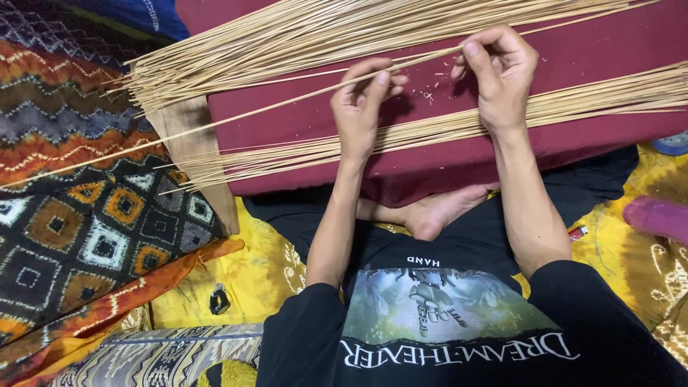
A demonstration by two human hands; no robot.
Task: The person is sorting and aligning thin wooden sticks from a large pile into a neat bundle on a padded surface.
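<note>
two stick bundles (pixel 344 29) (pixel 444 129) lie across the board (pixel 588 50), one behind the other.

Single thin pale bamboo stick (pixel 236 120), long, straight, slanting up rightward, pinched at right end by both hands.

You get soft, even light here, bright enough to see everything well. It seems to come from above and a little in front of you. Your left hand (pixel 362 100) and right hand (pixel 502 72) drop small, dark shadows onto the dark red cloth (pixel 287 122) just under them. Nothing shines or glares. The thin sticks (pixel 301 36) look sharp, and so do the patterned cloths (pixel 79 215). Only the pink thing (pixel 656 217) at the right edge looks fuzzy. The picture bends a little near its corners, like through a wide lens.
</note>
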